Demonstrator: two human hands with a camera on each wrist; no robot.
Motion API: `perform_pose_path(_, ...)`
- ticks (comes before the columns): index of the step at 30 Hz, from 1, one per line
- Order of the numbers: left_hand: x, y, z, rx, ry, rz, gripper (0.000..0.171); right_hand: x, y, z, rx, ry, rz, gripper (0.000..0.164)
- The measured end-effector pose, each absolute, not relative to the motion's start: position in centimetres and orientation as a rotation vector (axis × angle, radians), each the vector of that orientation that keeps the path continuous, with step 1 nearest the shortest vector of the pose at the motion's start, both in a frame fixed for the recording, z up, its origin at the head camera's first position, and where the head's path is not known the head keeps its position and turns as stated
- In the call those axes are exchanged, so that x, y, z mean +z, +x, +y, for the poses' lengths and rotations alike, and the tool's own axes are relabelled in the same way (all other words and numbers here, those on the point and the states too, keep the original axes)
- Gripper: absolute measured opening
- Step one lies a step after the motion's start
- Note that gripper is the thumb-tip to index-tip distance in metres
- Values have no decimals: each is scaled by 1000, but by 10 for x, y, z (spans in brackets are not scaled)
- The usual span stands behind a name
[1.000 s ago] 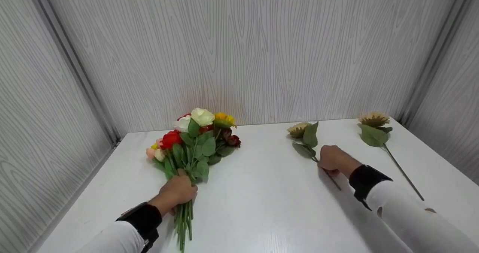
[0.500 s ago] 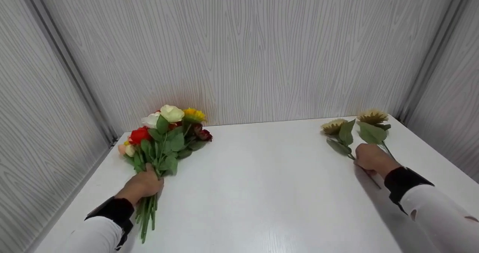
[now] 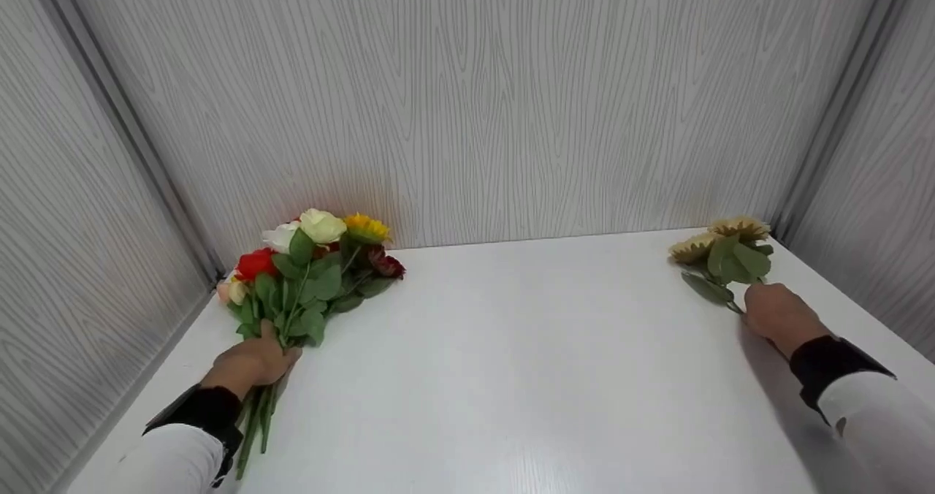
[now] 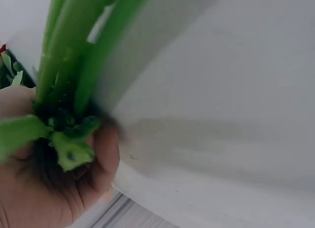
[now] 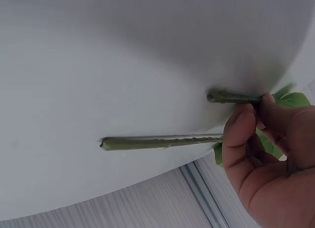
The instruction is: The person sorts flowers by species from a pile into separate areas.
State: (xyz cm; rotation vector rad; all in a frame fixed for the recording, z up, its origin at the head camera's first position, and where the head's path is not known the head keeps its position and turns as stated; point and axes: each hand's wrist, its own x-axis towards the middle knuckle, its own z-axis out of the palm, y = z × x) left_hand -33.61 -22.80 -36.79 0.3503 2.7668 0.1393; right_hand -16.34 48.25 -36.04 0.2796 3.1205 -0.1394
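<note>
**Left hand [image 3: 252,362] grips the bunch [image 3: 310,278], right hand [image 3: 783,317] pinches a stem [image 5: 234,97]**

The bunch lies at the left of the white table [image 3: 526,355], its heads near the back wall [image 3: 467,99]. A red flower [image 3: 257,264], a white one [image 3: 281,237], a cream one [image 3: 323,226], a yellow one [image 3: 367,227] and a dark red one [image 3: 386,262] show above green leaves. The left hand has its fingers [image 4: 106,149] curled closed round the stalks; the lower stalk ends [image 3: 250,428] stick out beyond it, toward the person.

At the far right, well apart from the bunch, two pale flowers [image 3: 739,228] lie side by side near the wall, their leaves overlapping. The right hand is just in front of them. Its thumb and fingertips [image 5: 243,120] press together on the stem, whose short end pokes out past them. A longer stem [image 5: 157,142] runs in behind the bent fingers; whether they hold it too, I cannot tell.

Each wrist wears a black band [image 3: 204,408] above a white sleeve [image 3: 168,459].
</note>
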Motion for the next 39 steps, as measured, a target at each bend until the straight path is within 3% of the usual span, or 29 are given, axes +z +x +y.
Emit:
perform_pose_path(6,-365,-337,-226,144,346,2865,88,-363,-160,494,-195,355,3055,21)
perform_pose_path(14,-366,-336,-224,151,467,3185,39,-361,-158,496,-167,366,3145,21)
perform_pose_path(17,-366,-333,-221,138,537,3307,28,-359,-159,494,-172,367,3148,24)
perform_pose_path(29,-362,-327,-212,82,673,3650,40,-347,-172,476,-228,375,3118,32)
perform_pose_path(39,-337,-318,-185,644,443,3435,39,-340,-184,430,-243,269,3198,32)
